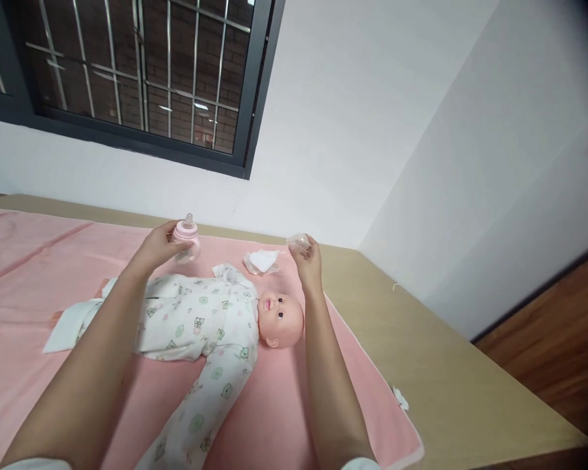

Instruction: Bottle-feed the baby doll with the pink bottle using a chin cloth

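While the left hand grips a pink bottle, upright, beyond the doll, the right hand pinches a clear cap past the doll's head.

A white left sleeve peeks in at eight o'clock, edge curved; a pale right sleeve shows near five-thirty! Above them, bare left forearm, bare right forearm, ungloved left hand, ungloved right hand!

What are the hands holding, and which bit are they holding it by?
The left hand holds a pink baby bottle by its side; the right hand holds a clear cap by its side.
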A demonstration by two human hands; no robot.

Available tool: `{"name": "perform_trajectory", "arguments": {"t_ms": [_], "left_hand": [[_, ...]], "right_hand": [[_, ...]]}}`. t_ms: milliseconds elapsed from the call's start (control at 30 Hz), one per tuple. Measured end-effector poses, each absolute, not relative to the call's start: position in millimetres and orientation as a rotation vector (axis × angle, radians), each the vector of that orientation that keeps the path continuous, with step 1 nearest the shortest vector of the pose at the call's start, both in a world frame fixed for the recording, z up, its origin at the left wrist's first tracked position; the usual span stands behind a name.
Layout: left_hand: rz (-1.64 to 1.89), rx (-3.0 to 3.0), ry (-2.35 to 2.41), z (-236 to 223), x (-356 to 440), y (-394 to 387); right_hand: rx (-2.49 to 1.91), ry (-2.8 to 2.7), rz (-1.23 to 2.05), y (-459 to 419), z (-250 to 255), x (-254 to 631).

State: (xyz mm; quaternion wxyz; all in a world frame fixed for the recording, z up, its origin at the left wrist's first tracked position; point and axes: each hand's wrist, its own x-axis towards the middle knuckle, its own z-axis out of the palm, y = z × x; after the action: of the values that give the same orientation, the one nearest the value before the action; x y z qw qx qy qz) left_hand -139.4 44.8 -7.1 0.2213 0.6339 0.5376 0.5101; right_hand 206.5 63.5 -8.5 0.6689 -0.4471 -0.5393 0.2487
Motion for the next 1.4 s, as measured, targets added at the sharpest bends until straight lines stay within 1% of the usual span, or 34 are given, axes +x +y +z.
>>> {"name": "perform_trajectory", "arguments": {"t_ms": [167,233,367,533,700,867,1100,1400], "left_hand": [[1.245,1.761,1.250,27,-115,5],[1.158,1.809,1.170,34,-106,-5],[0.983,1.956,1.113,39,-87,-16],[0.897,2.055,1.070,35,-73,-16],[0.935,2.043,1.004,30,-74,-12],[1.006,2.007,0.967,29,-76,-12],[1.119,1.765,0.941,30,-72,-14],[1.096,1.822,1.002,35,-67,-18]], "right_hand": [[-0.734,-1.430,0.862,11,29,161],[-0.680,-1.468,0.886,-4,34,148],[-0.642,-1.456,0.828,-15,33,133],[-0.664,-1.534,0.900,-14,28,128],[-0.679,-1.675,1.016,-14,24,126],[-0.656,-1.788,1.011,-13,23,130],[-0.728,-1.757,1.040,2,12,135],[-0.770,-1.733,1.090,2,7,123]]}}
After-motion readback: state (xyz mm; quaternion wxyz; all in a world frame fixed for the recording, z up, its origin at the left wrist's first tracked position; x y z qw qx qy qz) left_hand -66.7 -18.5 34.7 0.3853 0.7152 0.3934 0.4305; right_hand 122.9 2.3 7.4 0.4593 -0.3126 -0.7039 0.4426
